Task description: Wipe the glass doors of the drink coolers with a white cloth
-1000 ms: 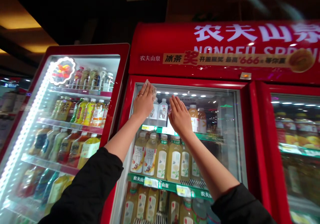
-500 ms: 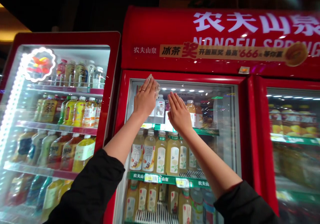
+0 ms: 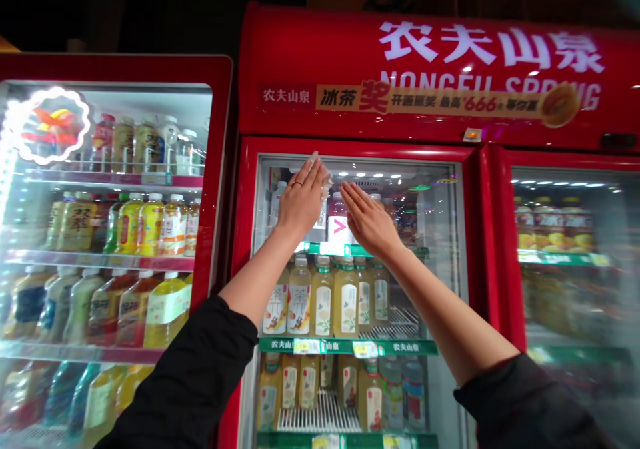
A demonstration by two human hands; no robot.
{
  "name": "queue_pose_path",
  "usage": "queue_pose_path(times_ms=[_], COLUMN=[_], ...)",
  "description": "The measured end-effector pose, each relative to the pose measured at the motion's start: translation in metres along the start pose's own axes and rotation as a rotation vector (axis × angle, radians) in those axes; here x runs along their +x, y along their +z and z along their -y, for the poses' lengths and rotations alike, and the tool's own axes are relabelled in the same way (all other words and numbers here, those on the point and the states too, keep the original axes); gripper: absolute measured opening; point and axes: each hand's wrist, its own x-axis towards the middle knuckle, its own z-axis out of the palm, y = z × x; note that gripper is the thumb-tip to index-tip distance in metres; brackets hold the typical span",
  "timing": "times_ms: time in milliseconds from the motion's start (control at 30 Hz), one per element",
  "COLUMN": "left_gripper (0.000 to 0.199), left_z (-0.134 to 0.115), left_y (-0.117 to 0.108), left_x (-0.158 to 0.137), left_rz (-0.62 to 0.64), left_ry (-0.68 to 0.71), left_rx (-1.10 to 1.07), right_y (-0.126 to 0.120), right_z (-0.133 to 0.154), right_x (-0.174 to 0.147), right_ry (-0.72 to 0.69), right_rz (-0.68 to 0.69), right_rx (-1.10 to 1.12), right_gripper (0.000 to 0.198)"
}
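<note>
Upper middle of the frame, the left hand (image 3: 301, 199) lies flat over a crumpled pale cloth (image 3: 327, 178), which peeks out rightward, toward the farther right hand (image 3: 374, 222), straight-fingered, its palm hidden from me

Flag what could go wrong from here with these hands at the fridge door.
The crumpled pale sheet sticks out from under the left hand, so it might slip free.
The ring on that hand could scrape the glass door if the hand turned.
No sheet shows at the right hand; if its skin touches the glass, it may leave smudges.
</note>
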Motion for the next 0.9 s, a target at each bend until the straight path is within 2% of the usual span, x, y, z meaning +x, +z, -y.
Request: queue_pose_path(times_ms=[133, 267, 367, 433, 567, 700, 800, 900], left_gripper=[0.067, 0.072, 0.074, 0.071, 0.069, 0.072, 0.071, 0.071], left_z=[-0.023, -0.045, -0.043, -0.036, -0.035, -0.060, -0.080, -0.085], left_y=[0.016, 0.028, 0.024, 0.019, 0.020, 0.038, 0.044, 0.037], left_x=[-0.022, -0.029, -0.009, 0.005, 0.008, -0.008, 0.000, 0.026], left_rz=[-0.064, -0.031, 0.009, 0.012, -0.067, -0.105, -0.026, 0.038], left_ry=[-0.150, -0.045, 0.038, 0.044, -0.060, -0.149, -0.033, 0.061], left_rx=[-0.002, -0.009, 0.000, 0.006, -0.008, -0.034, -0.047, -0.054], right_y=[-0.014, -0.014, -0.005, -0.001, -0.001, -0.009, -0.013, -0.013], right_z=[-0.021, -0.045, -0.056, -0.059, -0.060, -0.061, -0.062, -0.062], right_x=[-0.021, -0.036, -0.040, -0.041, -0.042, -0.041, -0.042, -0.042], right_ry=[0.080, 0.098, 0.078, 0.068, 0.052, 0.036, 0.019, 0.022], right_rz=[-0.052, -0.065, -0.078, -0.094, -0.061, -0.001, 0.016, 0.013], right_rx=[-0.085, -0.131, -0.135, -0.136, -0.130, -0.137, -0.136, -0.125], right_gripper=[0.066, 0.067, 0.068, 0.067, 0.067, 0.068, 0.069, 0.070])
